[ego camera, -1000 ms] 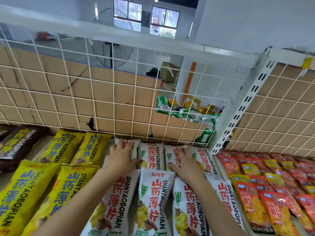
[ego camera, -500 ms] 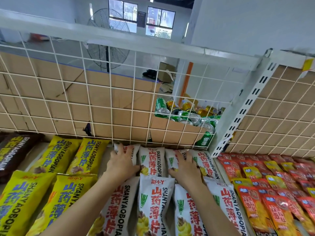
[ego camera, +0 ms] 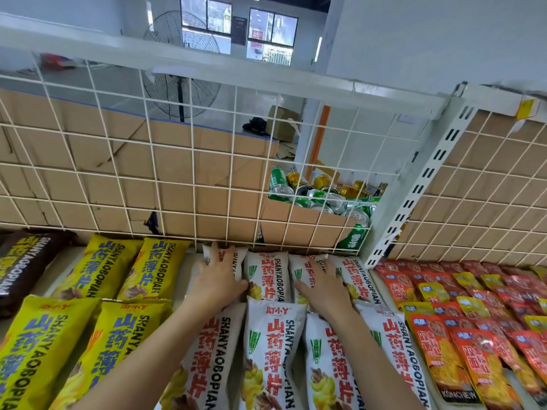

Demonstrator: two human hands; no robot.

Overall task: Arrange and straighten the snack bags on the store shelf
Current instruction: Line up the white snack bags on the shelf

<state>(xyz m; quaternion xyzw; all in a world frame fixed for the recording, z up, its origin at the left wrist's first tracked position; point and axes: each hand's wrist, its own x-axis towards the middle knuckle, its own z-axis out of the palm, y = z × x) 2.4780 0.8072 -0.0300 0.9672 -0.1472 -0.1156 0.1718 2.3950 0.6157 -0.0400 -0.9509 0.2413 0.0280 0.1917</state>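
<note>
White snack bags with red lettering lie in two rows on the shelf. My left hand [ego camera: 220,276] lies flat with spread fingers on the leftmost back-row white bag [ego camera: 226,257]. My right hand [ego camera: 324,287] presses flat on the third back-row white bag [ego camera: 303,269]. Between my hands lies another back-row white bag [ego camera: 268,276], uncovered. A fourth back-row bag [ego camera: 353,275] sits right of my right hand. Front-row white bags [ego camera: 272,353] run under my forearms.
Yellow snack bags [ego camera: 97,269] lie to the left, a brown bag [ego camera: 20,261] at the far left. Red and orange packets [ego camera: 461,315] fill the right section. A white wire grid [ego camera: 207,173] backs the shelf; behind it a cardboard box holds green cans [ego camera: 319,199].
Both hands have slid forward toward the wire grid along the back-row white bags, and those bags now sit closer to the grid. The view has shifted slightly.
</note>
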